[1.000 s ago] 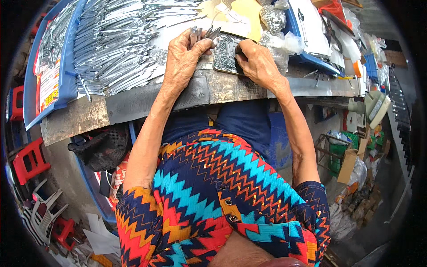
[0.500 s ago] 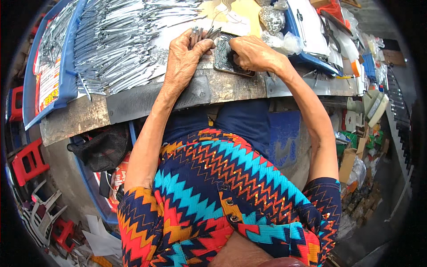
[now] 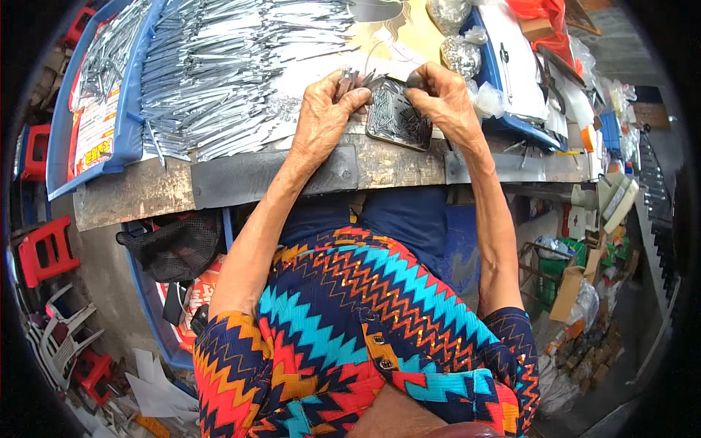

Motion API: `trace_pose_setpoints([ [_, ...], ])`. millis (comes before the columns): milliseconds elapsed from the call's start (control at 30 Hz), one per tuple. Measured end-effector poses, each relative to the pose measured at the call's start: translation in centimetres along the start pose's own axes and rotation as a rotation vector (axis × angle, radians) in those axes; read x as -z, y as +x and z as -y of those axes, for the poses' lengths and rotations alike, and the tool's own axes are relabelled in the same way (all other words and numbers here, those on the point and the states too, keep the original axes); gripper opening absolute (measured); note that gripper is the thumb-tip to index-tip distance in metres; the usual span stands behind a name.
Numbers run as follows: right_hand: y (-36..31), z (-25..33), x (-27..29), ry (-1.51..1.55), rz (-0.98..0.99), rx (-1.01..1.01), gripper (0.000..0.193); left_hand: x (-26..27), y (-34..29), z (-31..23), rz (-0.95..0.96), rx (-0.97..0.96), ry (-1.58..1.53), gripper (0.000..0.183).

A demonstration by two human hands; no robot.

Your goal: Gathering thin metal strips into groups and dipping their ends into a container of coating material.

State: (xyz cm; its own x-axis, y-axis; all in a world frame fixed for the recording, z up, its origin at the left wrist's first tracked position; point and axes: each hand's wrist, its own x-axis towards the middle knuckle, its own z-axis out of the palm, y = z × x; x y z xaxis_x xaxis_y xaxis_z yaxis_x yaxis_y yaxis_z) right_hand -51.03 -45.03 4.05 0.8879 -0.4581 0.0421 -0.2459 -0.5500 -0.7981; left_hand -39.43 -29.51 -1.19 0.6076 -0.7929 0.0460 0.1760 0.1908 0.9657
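My left hand is closed around a small bunch of thin grey metal pieces, whose ends stick up past the thumb and fingers. Right beside it on the bench stands a shallow rectangular tin holding many small metal pins. My right hand hovers over the tin's far right corner, thumb and fingertips pinched together. Something dark shows at those fingertips; what they grip is too small to make out. Several thin pointed ends project from the left hand toward the tin.
Long slim metal strips lie in a broad heap at left, next to a blue tray. Clear bags of small parts and another blue tray stand at right. A yellow sheet lies beyond the tin. Dark metal plates cover the bench edge.
My right hand has come up out of the tin, its fingers now at the far right corner. The left hand keeps its grip on the metal pieces. The whole view has shifted slightly.
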Motion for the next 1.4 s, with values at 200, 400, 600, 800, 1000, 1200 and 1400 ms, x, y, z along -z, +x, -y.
trace_pose_setpoints([
  [200,1.5,1.7,-1.5,0.353,-0.122,0.012,0.016,0.1,-0.1,0.1,0.018,0.003,-0.036,0.019],
  [400,2.9,2.3,-3.3,0.5,-0.138,0.147,0.013,0.0,0.0,0.0,0.027,0.015,-0.055,0.017],
  [600,2.8,3.2,-4.4,0.488,-0.106,0.133,0.013,-0.3,0.0,-0.4,-0.002,-0.008,-0.038,0.01],
  [800,2.7,3.0,-4.8,0.429,-0.144,0.121,0.016,-0.1,-0.1,-0.6,0.003,-0.01,0.038,0.012],
  [1000,2.8,3.2,-4.6,0.358,-0.125,0.095,0.017,0.0,-0.1,-0.4,0.007,-0.029,0.05,0.014],
  [1200,3.1,3.8,-3.8,0.278,-0.061,0.123,0.019,0.0,-0.2,-0.4,0.001,-0.03,0.112,0.012],
  [1400,3.0,4.7,-3.4,0.04,-0.026,0.141,0.018,-0.2,-0.3,-0.2,-0.007,-0.036,0.099,0.011],
])
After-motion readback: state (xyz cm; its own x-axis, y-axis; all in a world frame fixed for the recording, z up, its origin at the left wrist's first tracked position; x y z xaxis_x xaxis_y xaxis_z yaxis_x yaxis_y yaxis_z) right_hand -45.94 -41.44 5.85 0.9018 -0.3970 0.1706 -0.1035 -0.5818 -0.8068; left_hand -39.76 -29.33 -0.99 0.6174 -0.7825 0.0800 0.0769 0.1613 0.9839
